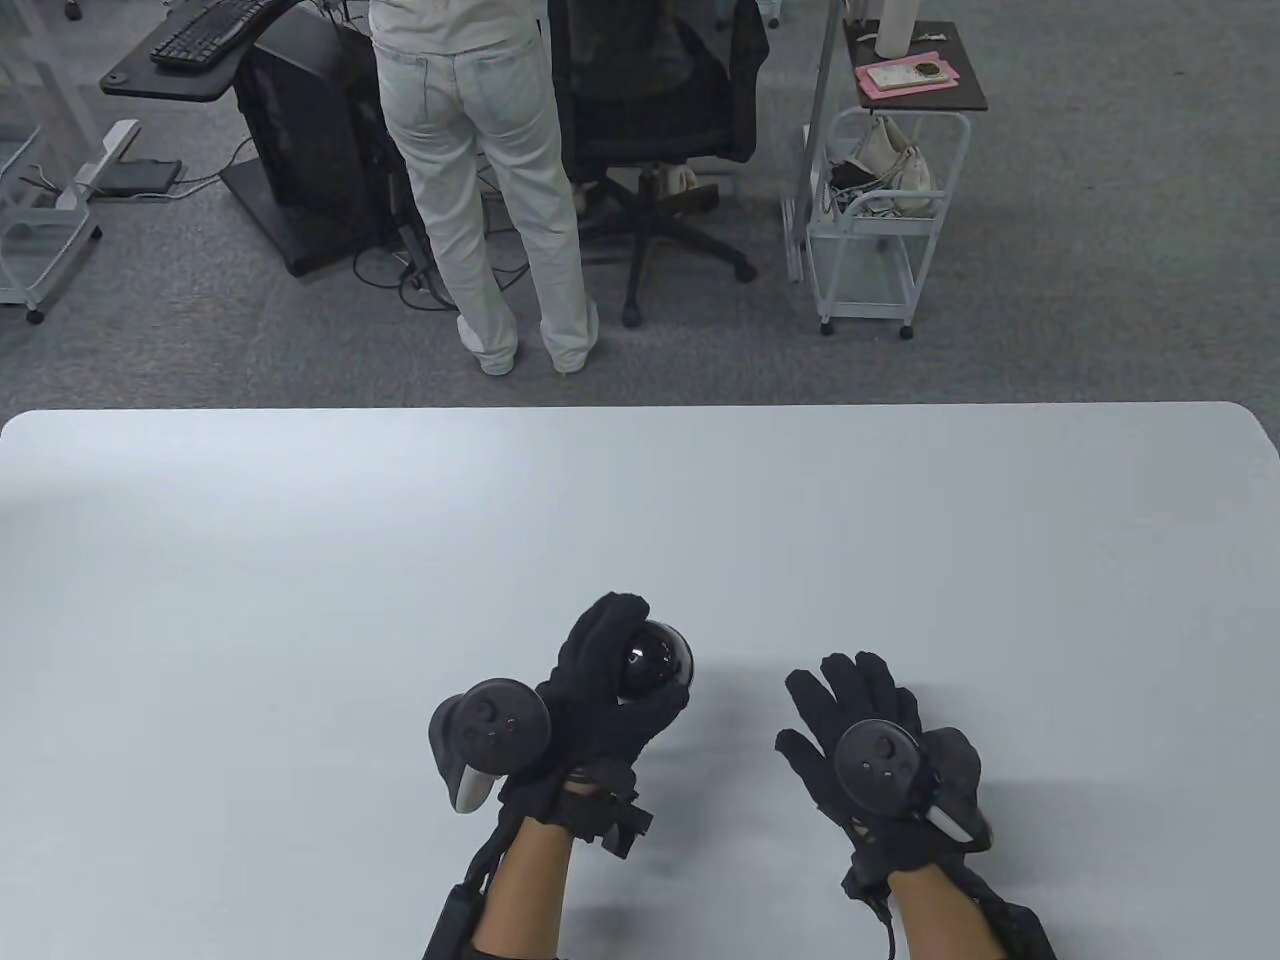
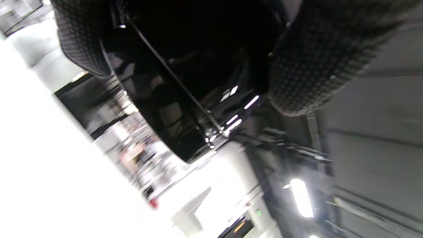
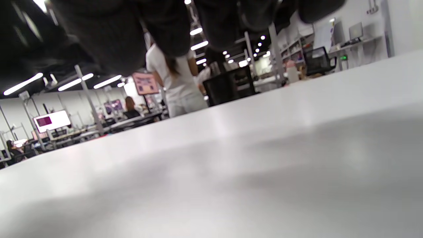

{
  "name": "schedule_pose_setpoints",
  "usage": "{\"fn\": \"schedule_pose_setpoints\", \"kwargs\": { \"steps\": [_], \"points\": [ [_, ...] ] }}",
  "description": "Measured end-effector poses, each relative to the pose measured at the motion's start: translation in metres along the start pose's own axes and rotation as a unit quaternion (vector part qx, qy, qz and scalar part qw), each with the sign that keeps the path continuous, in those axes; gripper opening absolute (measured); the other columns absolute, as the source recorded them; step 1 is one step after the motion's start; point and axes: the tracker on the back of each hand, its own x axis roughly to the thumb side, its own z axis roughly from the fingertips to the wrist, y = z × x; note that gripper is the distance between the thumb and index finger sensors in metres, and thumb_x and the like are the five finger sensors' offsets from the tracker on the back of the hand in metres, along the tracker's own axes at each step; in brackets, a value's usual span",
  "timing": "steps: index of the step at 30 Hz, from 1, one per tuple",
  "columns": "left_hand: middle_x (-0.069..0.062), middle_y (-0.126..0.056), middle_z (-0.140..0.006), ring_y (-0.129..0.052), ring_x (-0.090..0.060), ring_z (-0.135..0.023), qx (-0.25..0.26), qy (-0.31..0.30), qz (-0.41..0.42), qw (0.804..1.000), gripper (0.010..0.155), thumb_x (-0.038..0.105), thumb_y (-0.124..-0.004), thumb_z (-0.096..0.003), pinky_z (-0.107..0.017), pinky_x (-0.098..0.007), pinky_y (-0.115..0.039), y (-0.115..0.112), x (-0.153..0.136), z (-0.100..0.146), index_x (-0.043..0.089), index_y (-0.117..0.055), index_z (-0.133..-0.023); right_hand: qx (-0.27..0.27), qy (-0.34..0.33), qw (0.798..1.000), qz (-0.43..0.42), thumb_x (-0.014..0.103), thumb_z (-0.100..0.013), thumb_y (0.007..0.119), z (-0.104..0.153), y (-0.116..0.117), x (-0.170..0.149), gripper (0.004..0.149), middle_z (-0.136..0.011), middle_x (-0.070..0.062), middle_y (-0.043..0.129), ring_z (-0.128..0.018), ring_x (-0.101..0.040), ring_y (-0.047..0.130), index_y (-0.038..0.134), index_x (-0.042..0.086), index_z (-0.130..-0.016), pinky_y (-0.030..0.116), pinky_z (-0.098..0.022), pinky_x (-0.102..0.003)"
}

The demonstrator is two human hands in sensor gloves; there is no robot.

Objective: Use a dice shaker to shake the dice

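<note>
Left hand (image 1: 600,690) grips glossy black dice shaker (image 1: 655,658) above tabletop (image 1: 300,560) near edge; right hand (image 1: 880,745) spread, empty. Best shaken firmly, seam held closed.

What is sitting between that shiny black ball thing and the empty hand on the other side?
Nothing: in the table view only bare white table separates the dice shaker, gripped by the left hand, from the open right hand.

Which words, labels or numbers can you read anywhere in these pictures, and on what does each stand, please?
No text can be read.
Pink sign behind the standing person: print blurred.
Wall screen at far left: content too small.
Pink book on the cart: cover unreadable.
Glossy black dice shaker held in the left hand: no marking visible.
</note>
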Motion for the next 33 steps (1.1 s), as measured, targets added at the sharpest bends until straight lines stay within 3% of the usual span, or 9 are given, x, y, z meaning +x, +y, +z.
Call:
{"fn": "schedule_pose_setpoints", "kwargs": {
  "steps": [2,5,16,24,31,33],
  "points": [
    [-0.026,-0.056,-0.11,-0.062,-0.058,-0.093,-0.01,0.036,0.017,0.999,0.083,0.047,-0.099,-0.0448,-0.059,-0.068,-0.072,-0.009,-0.016,0.004,0.026,-0.051,-0.11,0.002,0.0,1.0,0.001,0.046,-0.059,0.076,0.0,0.0,0.0,0.059,-0.114,-0.024,0.049,-0.106,-0.054,0.038,0.06,0.022,-0.111,0.046,-0.07,-0.074],
    [-0.022,-0.055,-0.111,-0.064,-0.053,-0.095,-0.029,0.037,-0.046,0.998,0.083,0.053,-0.095,-0.0467,-0.061,-0.063,-0.075,-0.01,-0.014,0.002,0.029,-0.047,-0.11,-0.001,-0.002,1.0,0.002,0.046,-0.059,0.075,0.0,0.0,0.0,0.059,-0.114,-0.023,0.048,-0.106,-0.054,0.038,0.059,0.022,-0.111,0.046,-0.07,-0.074],
    [-0.026,-0.059,-0.109,-0.071,-0.055,-0.09,-0.081,0.112,-0.119,0.983,0.086,0.055,-0.095,-0.0448,-0.057,-0.062,-0.081,-0.026,-0.035,0.003,0.026,-0.048,-0.11,0.006,0.001,1.0,0.001,0.046,-0.059,0.075,0.0,0.002,0.0,0.059,-0.114,-0.024,0.048,-0.106,-0.054,0.038,0.059,0.023,-0.111,0.046,-0.07,-0.074],
    [-0.026,-0.051,-0.111,-0.066,-0.054,-0.094,-0.12,0.098,-0.173,0.973,0.087,0.055,-0.091,-0.047,-0.063,-0.061,-0.073,-0.04,-0.028,0.003,0.027,-0.04,-0.111,0.014,0.005,1.0,0.007,0.046,-0.059,0.075,-0.001,0.004,0.001,0.059,-0.114,-0.023,0.048,-0.106,-0.054,0.038,0.059,0.023,-0.111,0.046,-0.07,-0.074],
    [-0.026,-0.048,-0.112,-0.064,-0.053,-0.097,-0.162,0.109,-0.239,0.951,0.091,0.054,-0.09,-0.0475,-0.065,-0.062,-0.068,-0.046,-0.026,0.003,0.027,-0.033,-0.112,0.017,0.008,1.0,0.003,0.046,-0.059,0.075,0.0,0.004,0.001,0.059,-0.114,-0.023,0.048,-0.106,-0.054,0.038,0.059,0.023,-0.111,0.046,-0.07,-0.074],
    [-0.024,-0.052,-0.112,-0.066,-0.05,-0.098,-0.15,0.095,-0.247,0.953,0.091,0.054,-0.092,-0.0462,-0.064,-0.064,-0.069,-0.044,-0.025,0.003,0.028,-0.035,-0.112,0.015,0.009,1.0,0.0,0.046,-0.059,0.075,-0.001,0.004,0.001,0.059,-0.114,-0.024,0.048,-0.106,-0.054,0.038,0.059,0.023,-0.111,0.046,-0.07,-0.074]
  ]
}}
